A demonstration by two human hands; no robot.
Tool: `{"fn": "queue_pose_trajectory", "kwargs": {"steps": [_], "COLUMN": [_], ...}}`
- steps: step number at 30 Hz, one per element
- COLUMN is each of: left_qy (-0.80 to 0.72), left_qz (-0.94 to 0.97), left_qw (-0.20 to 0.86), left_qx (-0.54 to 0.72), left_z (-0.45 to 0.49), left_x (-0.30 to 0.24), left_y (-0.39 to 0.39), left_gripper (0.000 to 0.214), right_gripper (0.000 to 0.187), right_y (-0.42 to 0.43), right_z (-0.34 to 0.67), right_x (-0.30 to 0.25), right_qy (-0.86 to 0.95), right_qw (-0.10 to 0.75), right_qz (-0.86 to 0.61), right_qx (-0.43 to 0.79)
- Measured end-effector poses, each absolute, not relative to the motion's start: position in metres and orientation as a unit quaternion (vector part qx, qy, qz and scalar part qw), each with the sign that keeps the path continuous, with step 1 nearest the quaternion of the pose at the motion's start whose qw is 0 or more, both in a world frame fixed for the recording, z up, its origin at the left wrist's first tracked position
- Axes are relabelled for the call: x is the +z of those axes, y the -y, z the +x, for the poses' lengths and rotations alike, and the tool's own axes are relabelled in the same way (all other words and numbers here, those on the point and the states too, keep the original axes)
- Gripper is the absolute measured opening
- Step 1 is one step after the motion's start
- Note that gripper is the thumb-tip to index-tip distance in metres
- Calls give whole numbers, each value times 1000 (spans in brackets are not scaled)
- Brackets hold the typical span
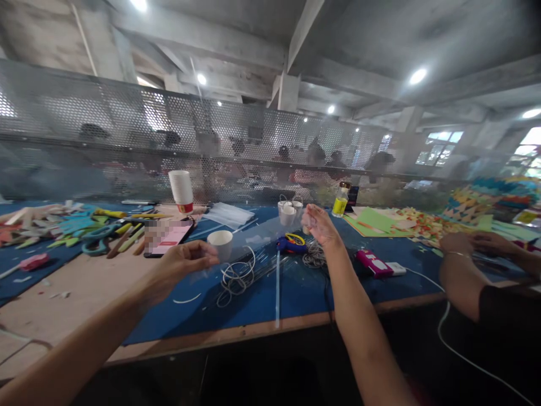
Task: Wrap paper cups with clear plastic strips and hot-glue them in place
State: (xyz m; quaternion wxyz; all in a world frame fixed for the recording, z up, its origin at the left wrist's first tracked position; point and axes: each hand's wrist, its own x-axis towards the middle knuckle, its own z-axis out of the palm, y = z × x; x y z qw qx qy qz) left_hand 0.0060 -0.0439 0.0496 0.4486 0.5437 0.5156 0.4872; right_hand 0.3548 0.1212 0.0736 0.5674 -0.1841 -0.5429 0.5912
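Observation:
My left hand (186,262) and my right hand (319,223) are raised above the blue table mat (296,293), each pinched on one end of a clear plastic sheet (257,242) stretched between them. The sheet is hard to see. Behind and under it are a white paper cup (220,243), a coil of white wire (236,276) and a blue and yellow glue gun (291,243). A thin clear strip (278,293) lies on the mat toward the table edge.
A phone (167,237), a stack of paper cups (181,190), teal scissors (99,234) and coloured cut-outs lie at left. Small white cups (289,211), a yellow bottle (340,200) and a pink device (374,263) stand ahead. Another person's hands (465,248) work at right. A mesh fence (253,146) backs the table.

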Motion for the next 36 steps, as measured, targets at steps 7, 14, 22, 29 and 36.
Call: {"fn": "queue_pose_trajectory", "kwargs": {"steps": [7,14,22,29,36], "left_qy": [-502,-512,-495,-469,-439], "left_qz": [556,533,526,583,647], "left_qw": [409,364,321,344,344], "left_qx": [521,567,613,567,520], "left_z": [9,18,24,42,59], "left_x": [49,63,71,74,80], "left_y": [39,36,24,19,21], "left_gripper": [31,33,36,28,19], "right_gripper": [46,45,37,32,26], "right_y": [-119,-118,-120,-111,-100], "right_z": [353,352,352,348,341], "right_x": [75,76,74,75,78], "right_qy": [536,536,561,625,705], "right_qw": [576,591,598,544,465], "right_qz": [-169,-156,-178,-217,-227], "right_qx": [594,583,543,516,485]}}
